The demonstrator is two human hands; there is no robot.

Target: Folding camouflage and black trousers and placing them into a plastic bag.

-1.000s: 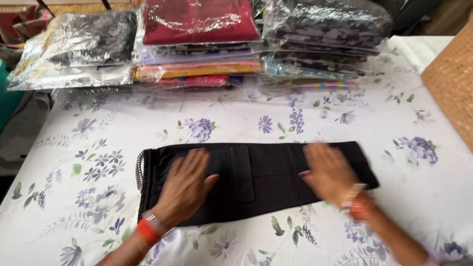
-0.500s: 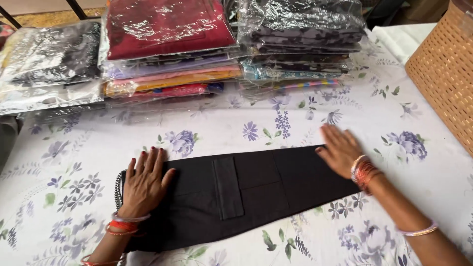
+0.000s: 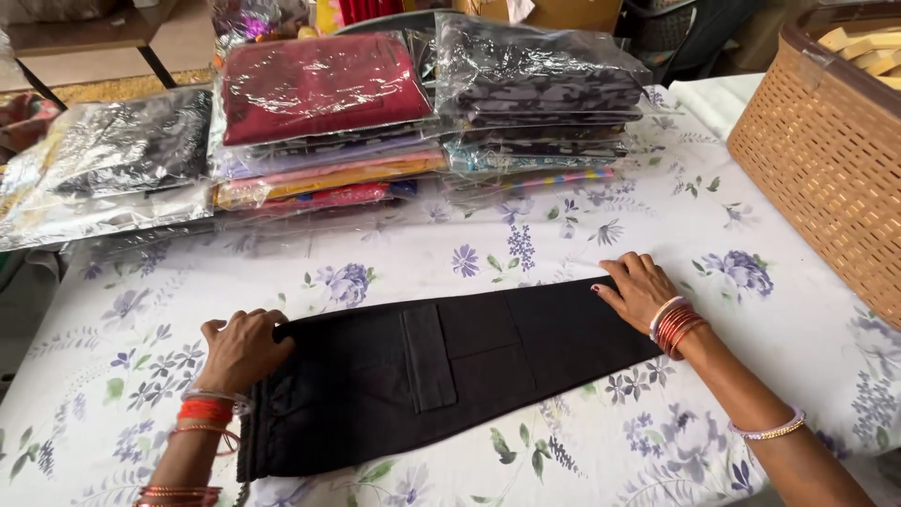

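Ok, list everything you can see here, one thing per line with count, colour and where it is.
Black garment: one, black, folded long, flat on the table's near middle.
Tablecloth: one, white with purple flowers, covering the table.
Bagged fabric packs: three stacks in clear plastic, maroon, dark grey, black and mixed colours, along the far edge.
Basket: one, tan woven plastic, far right.
Bangles: red and orange, on both wrists.
Left hand: curled on the garment's left end.
Right hand: flat on the garment's right end.
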